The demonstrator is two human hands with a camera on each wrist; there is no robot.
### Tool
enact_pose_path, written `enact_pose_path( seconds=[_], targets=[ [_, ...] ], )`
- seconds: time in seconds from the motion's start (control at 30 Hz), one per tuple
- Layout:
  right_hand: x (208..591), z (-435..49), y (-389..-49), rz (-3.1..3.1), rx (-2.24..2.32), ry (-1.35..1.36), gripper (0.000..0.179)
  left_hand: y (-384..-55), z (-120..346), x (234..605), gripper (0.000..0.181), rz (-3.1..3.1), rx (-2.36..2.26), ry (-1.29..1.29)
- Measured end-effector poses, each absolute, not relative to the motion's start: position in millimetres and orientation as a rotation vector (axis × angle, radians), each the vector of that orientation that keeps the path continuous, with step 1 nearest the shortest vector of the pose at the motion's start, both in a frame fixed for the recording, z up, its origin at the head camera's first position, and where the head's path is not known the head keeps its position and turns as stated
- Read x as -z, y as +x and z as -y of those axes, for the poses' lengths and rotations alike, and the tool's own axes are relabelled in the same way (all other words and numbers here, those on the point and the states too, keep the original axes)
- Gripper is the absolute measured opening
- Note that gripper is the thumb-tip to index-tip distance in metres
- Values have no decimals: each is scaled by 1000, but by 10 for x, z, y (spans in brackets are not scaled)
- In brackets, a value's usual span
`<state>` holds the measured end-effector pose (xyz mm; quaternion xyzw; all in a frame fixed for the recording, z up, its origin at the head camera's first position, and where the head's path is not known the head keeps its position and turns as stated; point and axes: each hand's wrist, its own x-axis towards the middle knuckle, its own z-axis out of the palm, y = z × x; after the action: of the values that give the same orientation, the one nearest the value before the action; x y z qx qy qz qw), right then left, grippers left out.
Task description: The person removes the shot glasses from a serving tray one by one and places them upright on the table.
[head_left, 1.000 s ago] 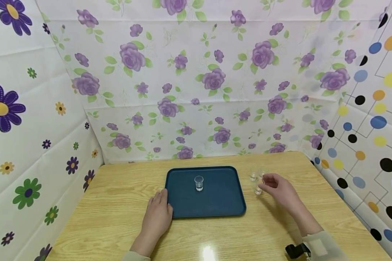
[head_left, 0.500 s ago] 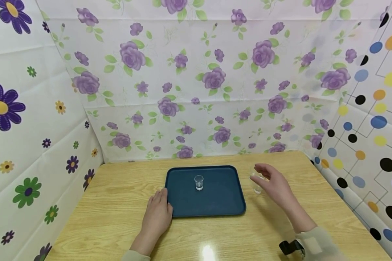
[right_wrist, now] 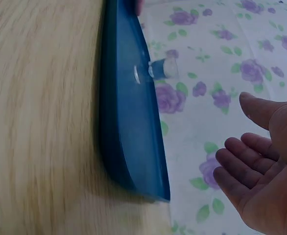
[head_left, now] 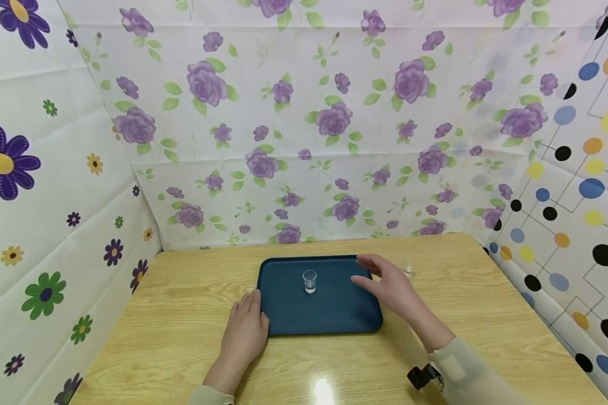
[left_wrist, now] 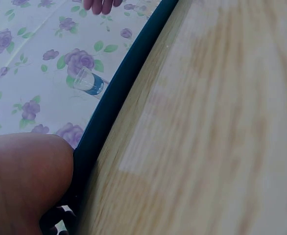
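A dark blue rectangular tray lies on the table. One small clear shot glass stands upright on it, left of its middle; it is also visible in the left wrist view. My left hand rests against the tray's left edge, fingers pointing away and thumb at the near corner. Over the tray's right side hovers my right hand, its thumb apart from the fingers. The right wrist view shows nothing in that palm. Behind the right hand, another clear glass is partly visible on the table.
The wooden table surrounds the tray. A floral cloth hangs behind it, with patterned cloths on both sides. A dark wrist device sits at the right sleeve. Other glasses seen earlier at the right are hidden by the hand and forearm.
My right hand has moved left, from the glasses on the table's right side to above the tray's right part. My left hand has stayed at the tray's edge.
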<state>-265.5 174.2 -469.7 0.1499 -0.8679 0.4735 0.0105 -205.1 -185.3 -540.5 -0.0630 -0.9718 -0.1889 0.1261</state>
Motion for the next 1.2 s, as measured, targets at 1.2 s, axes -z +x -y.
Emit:
enact_pose_path(
  seconds=[1.2],
  targets=[
    [5024, -833, -2960, 2808, -1528, 523, 71, -2058, 1846, 5380, 56, 2829, 568, -179]
  ],
)
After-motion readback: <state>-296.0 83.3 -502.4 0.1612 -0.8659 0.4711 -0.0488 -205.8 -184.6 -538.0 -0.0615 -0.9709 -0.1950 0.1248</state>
